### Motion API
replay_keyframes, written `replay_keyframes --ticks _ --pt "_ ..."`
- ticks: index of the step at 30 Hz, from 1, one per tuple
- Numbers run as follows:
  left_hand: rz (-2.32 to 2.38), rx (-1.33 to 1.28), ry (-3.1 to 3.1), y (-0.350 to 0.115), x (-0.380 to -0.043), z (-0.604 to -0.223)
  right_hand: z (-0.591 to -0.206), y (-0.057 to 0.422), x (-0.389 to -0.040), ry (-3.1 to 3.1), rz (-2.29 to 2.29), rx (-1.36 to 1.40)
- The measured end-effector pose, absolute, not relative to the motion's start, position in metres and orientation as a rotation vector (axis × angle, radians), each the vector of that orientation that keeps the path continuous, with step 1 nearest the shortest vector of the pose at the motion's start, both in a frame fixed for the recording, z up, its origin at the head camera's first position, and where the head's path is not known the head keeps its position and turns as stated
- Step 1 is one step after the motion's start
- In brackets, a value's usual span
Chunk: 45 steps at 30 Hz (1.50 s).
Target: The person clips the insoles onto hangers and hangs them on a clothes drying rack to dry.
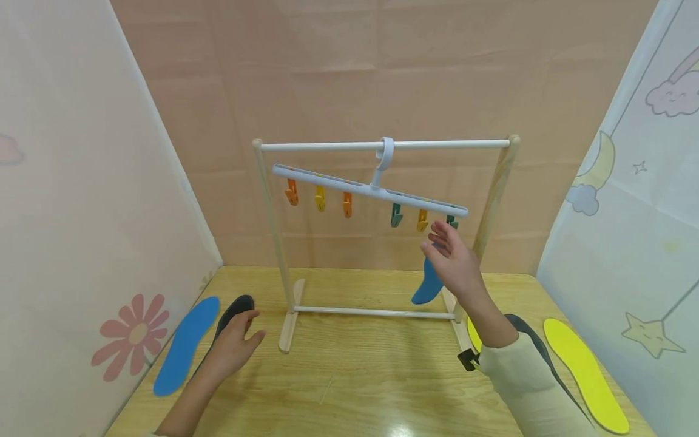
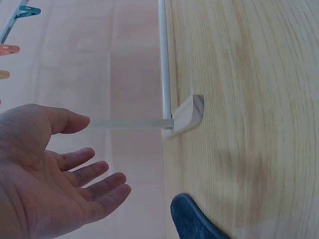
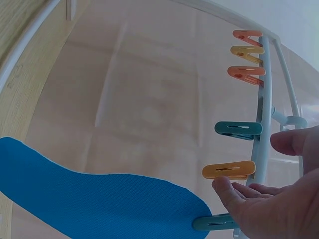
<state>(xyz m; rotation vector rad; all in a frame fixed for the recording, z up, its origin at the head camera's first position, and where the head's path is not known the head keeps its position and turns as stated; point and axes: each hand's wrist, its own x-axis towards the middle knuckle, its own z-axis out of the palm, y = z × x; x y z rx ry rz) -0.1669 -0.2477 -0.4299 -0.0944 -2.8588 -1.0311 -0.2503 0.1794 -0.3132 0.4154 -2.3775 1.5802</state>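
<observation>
Blue, foot-shaped insole [image 3: 109, 199] hangs in a green plastic clip [image 3: 214, 222] beside the loosely spread, empty right hand [image 1: 457, 264]; the left hand [image 1: 232, 346] is relaxed, empty.

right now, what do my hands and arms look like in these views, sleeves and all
Your left hand and right hand are ungloved, with no rings, markings or cables to be seen. A loose, plain cream sleeve covers part of your right forearm, leaving the wrist bare. Too little of the left arm's clothing shows to describe.
</observation>
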Motion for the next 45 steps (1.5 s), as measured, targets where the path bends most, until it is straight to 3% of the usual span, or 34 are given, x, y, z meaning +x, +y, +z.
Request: replay_keyframes --ticks 45 --pt "-0.865 0.126 -2.960 -0.351 -0.185 -0.458 -0.310 0.159 -0.298 -2.248 1.941 0.302"
